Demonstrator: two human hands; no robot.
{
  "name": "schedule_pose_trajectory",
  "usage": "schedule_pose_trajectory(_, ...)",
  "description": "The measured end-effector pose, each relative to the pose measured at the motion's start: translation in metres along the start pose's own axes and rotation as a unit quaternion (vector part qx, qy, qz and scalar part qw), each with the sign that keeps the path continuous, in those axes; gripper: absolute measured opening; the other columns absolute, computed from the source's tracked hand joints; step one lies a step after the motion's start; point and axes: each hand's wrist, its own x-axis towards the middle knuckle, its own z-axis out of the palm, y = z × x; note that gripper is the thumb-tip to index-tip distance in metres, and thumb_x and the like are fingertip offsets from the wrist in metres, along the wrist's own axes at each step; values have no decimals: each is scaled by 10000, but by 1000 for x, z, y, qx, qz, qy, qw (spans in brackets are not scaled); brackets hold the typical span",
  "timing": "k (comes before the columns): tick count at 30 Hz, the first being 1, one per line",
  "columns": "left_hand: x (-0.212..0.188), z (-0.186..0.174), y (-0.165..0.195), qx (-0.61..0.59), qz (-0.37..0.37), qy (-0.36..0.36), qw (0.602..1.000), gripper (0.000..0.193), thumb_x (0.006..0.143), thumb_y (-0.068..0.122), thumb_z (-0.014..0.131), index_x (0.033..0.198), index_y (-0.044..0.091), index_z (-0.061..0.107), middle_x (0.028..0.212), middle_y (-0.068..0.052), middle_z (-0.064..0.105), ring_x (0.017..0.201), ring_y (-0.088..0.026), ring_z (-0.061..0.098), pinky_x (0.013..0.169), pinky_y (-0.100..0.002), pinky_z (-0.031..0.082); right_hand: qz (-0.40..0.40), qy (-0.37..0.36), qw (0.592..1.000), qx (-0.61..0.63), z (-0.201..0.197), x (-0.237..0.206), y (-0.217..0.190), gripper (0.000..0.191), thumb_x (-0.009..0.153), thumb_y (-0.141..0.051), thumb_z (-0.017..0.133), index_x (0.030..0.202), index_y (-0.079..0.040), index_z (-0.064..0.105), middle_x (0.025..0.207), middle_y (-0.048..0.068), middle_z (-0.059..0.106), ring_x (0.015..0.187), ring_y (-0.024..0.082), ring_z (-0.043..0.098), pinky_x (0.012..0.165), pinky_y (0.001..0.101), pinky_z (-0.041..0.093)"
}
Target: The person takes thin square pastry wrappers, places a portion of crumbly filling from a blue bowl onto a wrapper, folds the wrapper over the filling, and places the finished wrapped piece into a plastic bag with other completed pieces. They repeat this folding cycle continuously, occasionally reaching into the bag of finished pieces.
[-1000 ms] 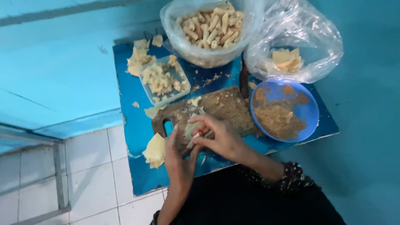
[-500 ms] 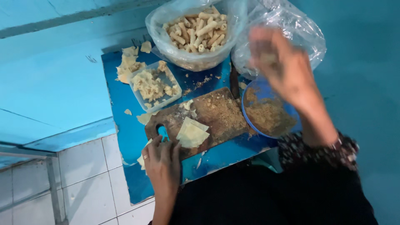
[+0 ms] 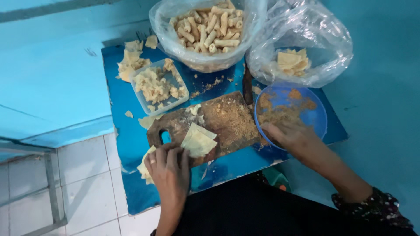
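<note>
Lowered now into the blue bowl (image 3: pixel 317 114), right hand (image 3: pixel 294 136) pinches filling; left hand (image 3: pixel 169 168) fingertips pin the wrapper (image 3: pixel 198 140)

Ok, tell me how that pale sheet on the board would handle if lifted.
The sheet looks thin and lies flat on the board, so it would probably flop and feel very light. Its corners look soft, so it may tear if tugged. The left hand touches its edge; it likely slides easily over the crumbs.

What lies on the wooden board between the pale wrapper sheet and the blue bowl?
In the head view, brown crumbs are scattered over the wooden cutting board between the pale square wrapper sheet and the round blue plastic bowl.
</note>
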Motion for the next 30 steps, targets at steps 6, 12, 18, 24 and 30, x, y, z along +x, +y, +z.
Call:
schedule_pose_trajectory(6,-4,1,-10,-14,5,-16,1000,123,844,77,767,899,42,662,1053,-107,653,1034,-326,582,1007,-495,396,151,106,977,111,9,12,-14,401,874,-123,759,1239,-79,598,1043,120,740,922,293,742,752,385,569)
schedule_pose_trajectory(12,-1,-5,-17,-60,8,-9,998,141,848,55,753,932,29,642,1045,-114,646,1032,-321,594,1013,-482,401,72,166,937,297,39,60,-99,192,921,-122,766,1102,-108,703,1157,114,777,914,171,791,751,277,618)
schedule_pose_trajectory(18,-3,-13,-27,-62,9,-13,998,144,865,39,736,964,32,631,1002,-108,641,990,-312,606,1018,-477,407,-85,177,960,202,65,100,-168,397,846,-38,733,1232,-18,647,1136,119,715,1064,292,713,864,381,585)
schedule_pose_trajectory(24,-4,-8,-39,-85,5,-30,996,138,897,59,733,948,51,605,924,-88,642,910,-297,623,1031,-493,416,25,202,967,152,61,102,-156,267,872,-147,788,1118,-139,687,1050,63,666,976,284,666,773,397,547)
schedule_pose_trajectory(30,-9,9,-45,-146,-29,-50,988,85,978,60,689,1044,55,636,980,-87,698,941,-292,664,1086,-490,430,91,105,983,121,43,86,-184,290,820,-249,824,1020,-95,682,1052,121,558,1006,334,607,789,442,503)
